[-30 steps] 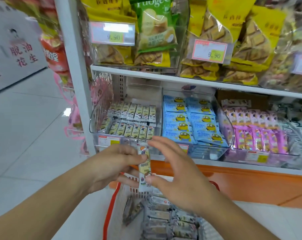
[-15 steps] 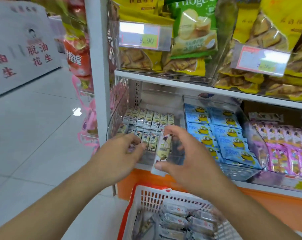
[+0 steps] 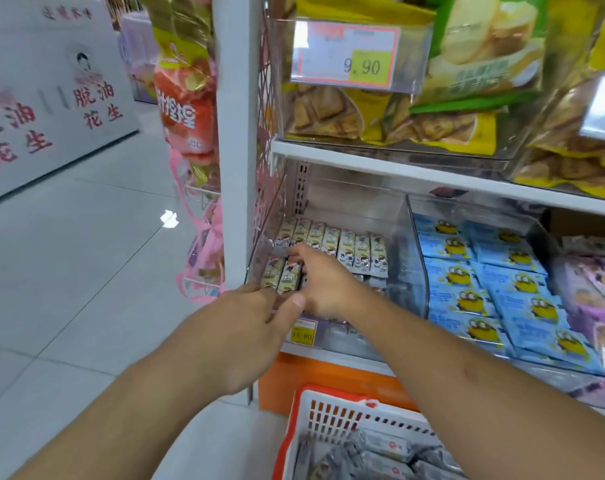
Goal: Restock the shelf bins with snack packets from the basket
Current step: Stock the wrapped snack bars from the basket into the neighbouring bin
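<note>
To the far left a white sign (image 3: 48,95) with red characters stands on the pale tiled floor (image 3: 69,289), and red and yellow snack bags (image 3: 185,112) hang on the outer side of the shelf's white upright post (image 3: 237,168). My left hand (image 3: 245,327) is at the front left corner of the clear bin (image 3: 403,244) on the lower shelf, thumb stretched forward along the bin's front lip; I cannot tell whether its fingertips hold anything, since they blur into the front wall. My right hand (image 3: 323,282) reaches over that front wall into the bin, fingers curled down onto the near row of small cream-and-grey snack packets (image 3: 289,277), touching the ones at the left end; whether it grips one is not clear. A second row of the same packets (image 3: 346,245) stands behind, running from the bin's left wall toward its middle. A yellow price label (image 3: 302,336) sits on the bin's front, just under my left thumb. Right of this bin, a neighbouring clear bin holds blue packets (image 3: 501,292) with yellow cartoon figures. On the shelf above, a price tag (image 3: 349,55) reading 9.90 fronts yellow biscuit bags (image 3: 328,109). Below my right forearm, the white basket (image 3: 332,417) with an orange rim holds more grey packets (image 3: 380,448).
</note>
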`<move>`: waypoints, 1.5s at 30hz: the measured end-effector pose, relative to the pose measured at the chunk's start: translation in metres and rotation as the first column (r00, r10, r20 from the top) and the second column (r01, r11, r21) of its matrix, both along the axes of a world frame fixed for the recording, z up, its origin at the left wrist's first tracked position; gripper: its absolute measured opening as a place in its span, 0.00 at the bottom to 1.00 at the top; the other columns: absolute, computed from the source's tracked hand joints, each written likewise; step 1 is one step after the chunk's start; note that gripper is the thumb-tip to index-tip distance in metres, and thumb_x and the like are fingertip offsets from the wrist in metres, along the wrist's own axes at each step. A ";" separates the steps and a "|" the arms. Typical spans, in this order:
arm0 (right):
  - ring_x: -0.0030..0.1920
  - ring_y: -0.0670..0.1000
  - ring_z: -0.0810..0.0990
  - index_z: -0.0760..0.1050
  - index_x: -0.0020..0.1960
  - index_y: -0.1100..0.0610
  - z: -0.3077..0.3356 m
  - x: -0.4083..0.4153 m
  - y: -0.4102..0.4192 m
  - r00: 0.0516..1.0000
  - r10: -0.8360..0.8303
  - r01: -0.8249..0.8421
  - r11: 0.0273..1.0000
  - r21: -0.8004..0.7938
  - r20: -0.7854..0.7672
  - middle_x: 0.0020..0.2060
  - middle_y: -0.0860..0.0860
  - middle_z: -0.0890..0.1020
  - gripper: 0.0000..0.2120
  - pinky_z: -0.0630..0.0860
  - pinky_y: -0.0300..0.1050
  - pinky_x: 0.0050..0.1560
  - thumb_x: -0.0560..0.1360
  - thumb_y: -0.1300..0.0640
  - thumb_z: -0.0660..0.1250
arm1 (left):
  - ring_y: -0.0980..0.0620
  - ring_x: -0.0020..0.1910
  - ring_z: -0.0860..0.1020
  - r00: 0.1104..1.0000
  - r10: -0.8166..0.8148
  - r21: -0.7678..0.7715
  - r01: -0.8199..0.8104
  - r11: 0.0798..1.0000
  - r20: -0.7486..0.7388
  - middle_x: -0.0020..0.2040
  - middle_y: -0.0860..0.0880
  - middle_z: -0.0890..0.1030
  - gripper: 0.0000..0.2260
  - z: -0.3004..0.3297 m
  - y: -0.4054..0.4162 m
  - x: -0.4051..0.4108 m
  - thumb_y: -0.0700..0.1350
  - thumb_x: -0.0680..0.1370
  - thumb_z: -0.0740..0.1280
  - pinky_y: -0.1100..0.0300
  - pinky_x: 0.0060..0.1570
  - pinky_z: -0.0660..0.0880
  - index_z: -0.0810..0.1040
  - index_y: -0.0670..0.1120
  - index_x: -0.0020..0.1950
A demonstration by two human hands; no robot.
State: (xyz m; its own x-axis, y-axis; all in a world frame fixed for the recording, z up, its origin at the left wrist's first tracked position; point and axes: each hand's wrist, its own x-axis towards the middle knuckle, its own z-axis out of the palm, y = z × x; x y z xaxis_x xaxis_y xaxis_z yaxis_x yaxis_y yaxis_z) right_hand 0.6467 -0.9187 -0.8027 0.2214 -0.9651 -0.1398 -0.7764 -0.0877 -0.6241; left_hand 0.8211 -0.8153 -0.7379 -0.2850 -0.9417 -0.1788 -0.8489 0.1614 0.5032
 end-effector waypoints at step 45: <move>0.73 0.55 0.64 0.71 0.75 0.48 -0.251 -0.147 0.227 0.872 -0.197 0.291 0.945 0.150 -0.448 0.70 0.51 0.69 0.26 0.71 0.52 0.73 0.78 0.52 0.72 | 0.36 0.74 0.66 0.960 0.146 0.499 -0.249 0.830 0.237 0.79 0.42 0.50 0.56 -0.234 0.094 -0.082 0.74 0.73 0.62 0.44 0.70 0.70 0.27 0.49 0.79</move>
State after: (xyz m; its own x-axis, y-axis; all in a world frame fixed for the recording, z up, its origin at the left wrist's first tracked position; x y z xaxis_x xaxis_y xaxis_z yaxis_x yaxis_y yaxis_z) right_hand 0.5000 -0.6917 -1.0535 -0.1423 -0.9191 -0.3675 -0.9482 0.2331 -0.2158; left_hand 0.7390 -0.7210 -0.9719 -0.0169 -0.7266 -0.6869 -0.9179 -0.2611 0.2987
